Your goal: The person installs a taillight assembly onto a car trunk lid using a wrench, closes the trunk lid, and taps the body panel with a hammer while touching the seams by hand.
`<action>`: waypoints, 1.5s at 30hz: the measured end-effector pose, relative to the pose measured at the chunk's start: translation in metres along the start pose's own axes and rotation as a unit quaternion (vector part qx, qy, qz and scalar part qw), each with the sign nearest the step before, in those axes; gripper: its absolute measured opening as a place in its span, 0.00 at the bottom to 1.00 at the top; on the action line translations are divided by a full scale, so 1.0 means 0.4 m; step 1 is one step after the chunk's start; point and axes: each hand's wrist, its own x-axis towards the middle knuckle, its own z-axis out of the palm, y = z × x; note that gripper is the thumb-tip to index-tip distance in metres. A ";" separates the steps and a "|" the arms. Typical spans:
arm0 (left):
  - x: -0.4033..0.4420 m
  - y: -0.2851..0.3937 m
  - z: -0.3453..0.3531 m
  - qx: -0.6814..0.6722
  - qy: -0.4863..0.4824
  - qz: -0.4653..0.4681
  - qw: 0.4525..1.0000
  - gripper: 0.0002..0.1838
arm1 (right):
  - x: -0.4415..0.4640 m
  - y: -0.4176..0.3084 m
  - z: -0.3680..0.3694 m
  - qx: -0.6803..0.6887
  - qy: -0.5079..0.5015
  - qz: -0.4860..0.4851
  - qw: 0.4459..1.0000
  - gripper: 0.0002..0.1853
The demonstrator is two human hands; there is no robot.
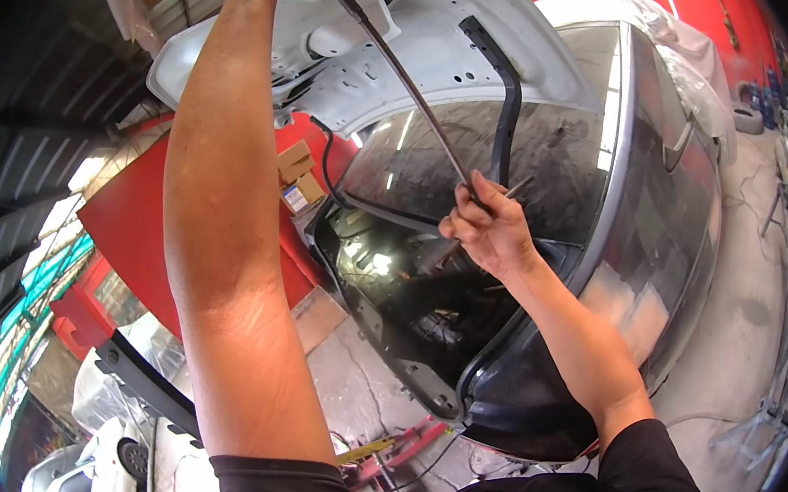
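Observation:
My right hand [492, 225] is closed around the lower end of a long metal rod [409, 88], which slants up to the left toward the raised white trunk lid [433, 62]. A short bar sticks out to the right of the fingers. My left arm reaches straight up along the left of the view, and its hand is past the top edge, out of sight. Below the lid lies the open dark trunk [419, 310] of a car, with the rear window [459, 135] behind it. A black hinge arm [505, 93] joins lid and body.
The car's dark side [654, 183] extends to the right. Plastic sheeting [678, 38] hangs over its roof. Cardboard boxes [298, 175] stand behind the trunk's left side. A red stand [405, 454] is on the floor near my body. A white car [113, 477] is at the lower left.

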 end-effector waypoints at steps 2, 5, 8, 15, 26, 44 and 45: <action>0.004 -0.006 0.006 -0.028 -0.014 0.018 0.999 0.20 | 0.000 0.010 0.011 -0.055 -0.030 -0.033 0.998 0.21; -0.009 0.022 -0.003 0.016 -0.019 -0.035 0.999 0.20 | 0.005 0.019 0.016 -0.296 0.016 -0.132 0.946 0.12; 0.006 0.003 0.010 0.000 -0.008 0.032 0.999 0.20 | 0.036 0.030 -0.008 -0.713 0.075 -0.473 0.512 0.10; 0.000 -0.002 0.006 -0.050 -0.027 0.000 0.998 0.19 | -0.021 0.025 0.024 -0.678 0.136 -0.375 0.617 0.10; 0.000 0.003 0.011 -0.068 -0.025 0.003 0.997 0.18 | -0.026 -0.046 0.042 -0.435 0.135 -0.244 0.856 0.16; 0.011 -0.008 0.013 -0.069 -0.021 0.007 0.997 0.19 | -0.030 -0.059 0.014 -0.360 0.124 -0.217 0.899 0.19; 0.008 -0.006 0.013 -0.069 -0.021 0.007 0.997 0.19 | -0.030 -0.061 0.014 -0.353 0.122 -0.214 0.903 0.19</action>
